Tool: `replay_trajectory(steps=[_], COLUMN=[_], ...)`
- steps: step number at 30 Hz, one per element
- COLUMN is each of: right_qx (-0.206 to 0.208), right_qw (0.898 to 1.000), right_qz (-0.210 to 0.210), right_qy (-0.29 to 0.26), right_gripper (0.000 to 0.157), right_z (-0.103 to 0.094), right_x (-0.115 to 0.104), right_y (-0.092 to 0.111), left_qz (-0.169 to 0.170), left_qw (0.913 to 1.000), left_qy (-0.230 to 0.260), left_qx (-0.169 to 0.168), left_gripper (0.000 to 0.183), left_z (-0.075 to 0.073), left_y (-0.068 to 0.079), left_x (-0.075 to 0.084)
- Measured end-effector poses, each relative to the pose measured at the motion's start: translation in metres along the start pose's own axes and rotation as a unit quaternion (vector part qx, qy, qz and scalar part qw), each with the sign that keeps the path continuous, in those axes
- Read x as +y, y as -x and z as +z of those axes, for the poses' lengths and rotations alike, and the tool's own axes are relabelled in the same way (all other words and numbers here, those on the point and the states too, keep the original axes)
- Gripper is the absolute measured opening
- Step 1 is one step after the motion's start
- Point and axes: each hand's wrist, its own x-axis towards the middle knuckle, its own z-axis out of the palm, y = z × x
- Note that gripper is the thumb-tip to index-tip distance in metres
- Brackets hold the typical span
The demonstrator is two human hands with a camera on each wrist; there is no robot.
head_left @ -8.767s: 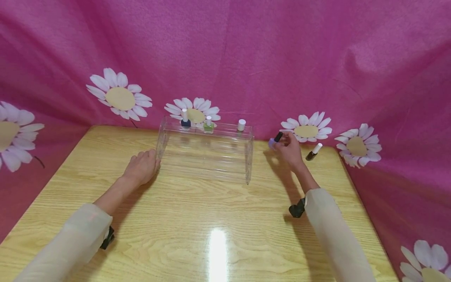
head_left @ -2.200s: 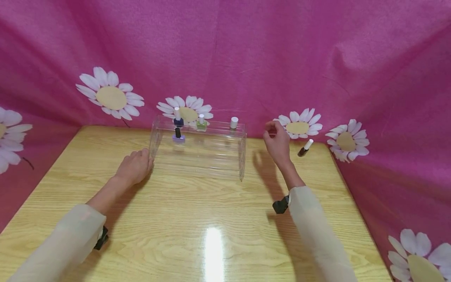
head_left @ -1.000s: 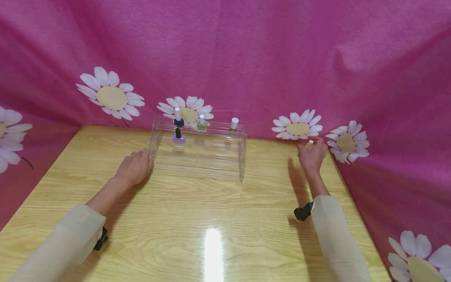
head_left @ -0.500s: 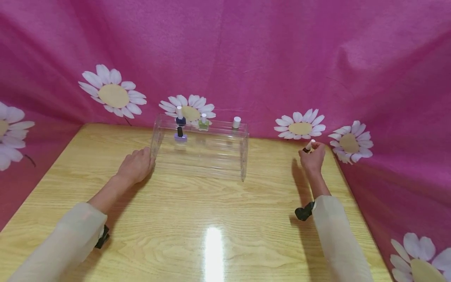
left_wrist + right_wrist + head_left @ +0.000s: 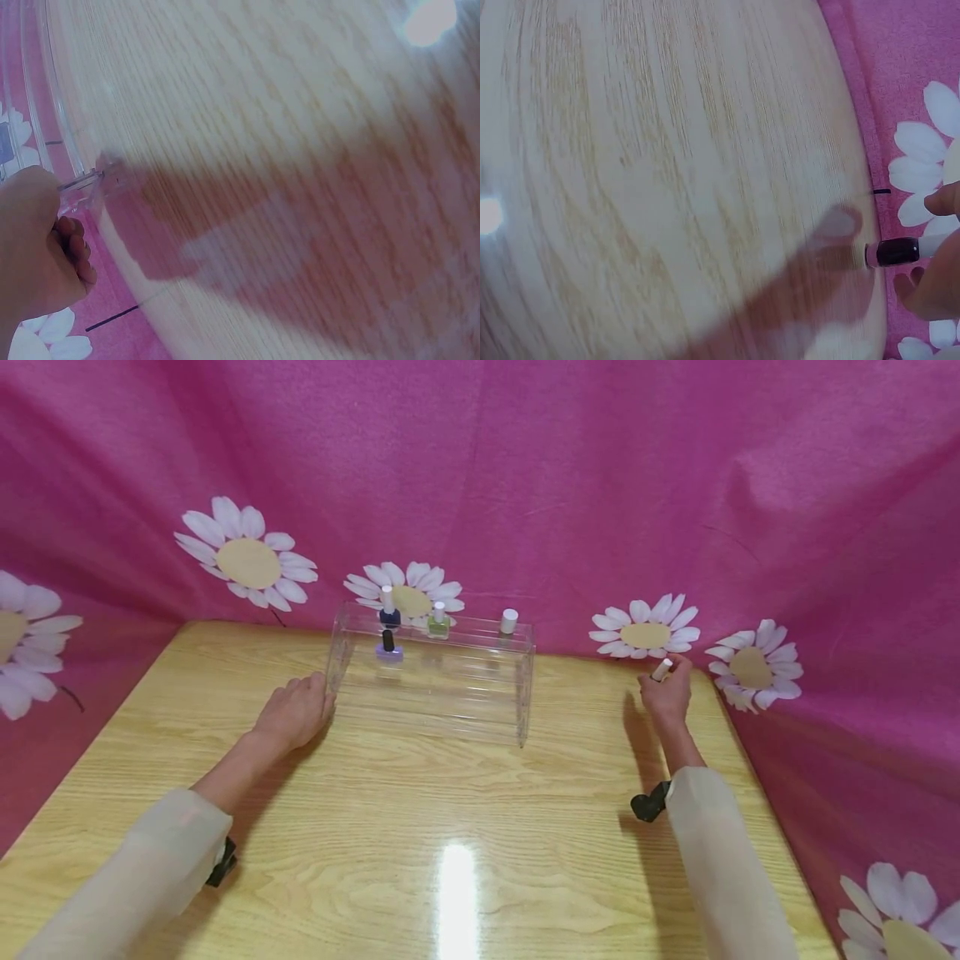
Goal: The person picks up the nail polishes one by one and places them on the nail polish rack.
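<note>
My left hand (image 5: 294,712) grips the lower left side of a clear acrylic tiered rack (image 5: 527,693); in the left wrist view its fingers are curled at the rack's corner. At the back right of the table, my right hand (image 5: 666,700) holds a dark nail polish bottle (image 5: 898,252) with a white cap (image 5: 662,670) between thumb and fingers. Along the rack's top tier stand a navy bottle (image 5: 389,617), a green bottle (image 5: 438,627) and a white-capped bottle (image 5: 509,622). One tier lower, at the left, is a lilac bottle (image 5: 389,653) with a black cap.
The wooden table (image 5: 360,827) reaches back to a pink cloth (image 5: 540,485) printed with large daisies. More cloth hangs along both sides. A bright light reflection lies on the table's front middle.
The lilac bottle went from my right hand to the rack's second tier. My right hand then moved right and took hold of the dark bottle. My left hand stays on the rack.
</note>
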Motion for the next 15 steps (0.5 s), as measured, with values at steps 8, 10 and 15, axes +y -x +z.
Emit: replay_trajectory(steps=[8,10,15], right_qx=[-0.017,-0.016,-0.017], right_qw=[1.000,1.000,0.999], right_qz=[0.013,0.013,0.004], right_qy=[0.010,0.017,0.048], right_gripper=[0.054,0.053,0.045], right_z=[0.0044,0.0057,0.0066], right_x=[-0.0013,-0.0001,0.0041], right_y=[-0.0006,-0.0010,0.0016], left_qz=[0.001,0.002,0.009], left_qw=[1.0000,1.0000,0.9999], left_qy=[-0.003,-0.003,-0.008], left_qx=[0.005,0.006,0.011], left_gripper=[0.023,0.023,0.023], left_z=[-0.0023,-0.0024,-0.0018], left_y=[0.0001,0.0003,0.0014], left_x=[0.0018,0.0019,0.0014])
